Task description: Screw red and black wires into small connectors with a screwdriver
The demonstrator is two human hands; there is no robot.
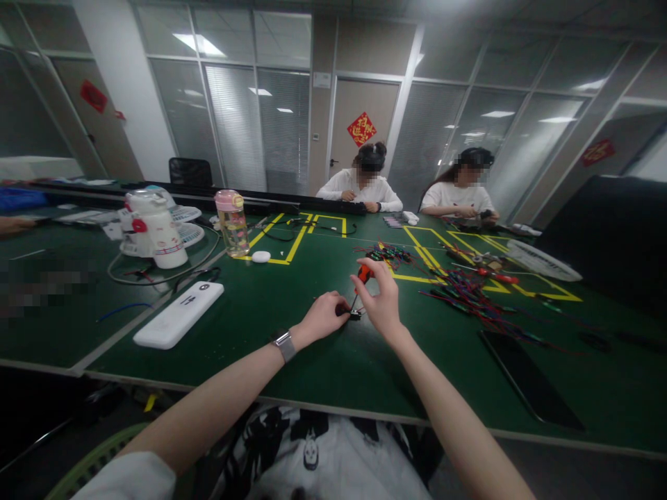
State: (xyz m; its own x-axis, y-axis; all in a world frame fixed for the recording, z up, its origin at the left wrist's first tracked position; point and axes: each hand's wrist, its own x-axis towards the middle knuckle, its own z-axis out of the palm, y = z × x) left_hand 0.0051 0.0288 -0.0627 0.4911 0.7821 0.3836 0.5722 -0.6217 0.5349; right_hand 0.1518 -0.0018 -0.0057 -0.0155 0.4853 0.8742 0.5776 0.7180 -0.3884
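Note:
My right hand [383,300] is closed around the handle of a red and black screwdriver [364,275]. The thin shaft points down, and its tip meets or nearly meets a small black part with metal on it [355,315] on the table. Pressed low beside it, my left hand [324,317] has its fingers pinched on the dark end of that part. Thin wires show near the part, but its exact kind is too small to make out. The fingertips hide some of the left hand's grip.
Red and black wires with green pieces [469,295] lie in a heap to the right, near a dark phone [529,382]. On the left are a white power bank [180,314], a white jug [159,229] and a pink-lidded bottle [232,226]. Two people sit across the green table [313,375].

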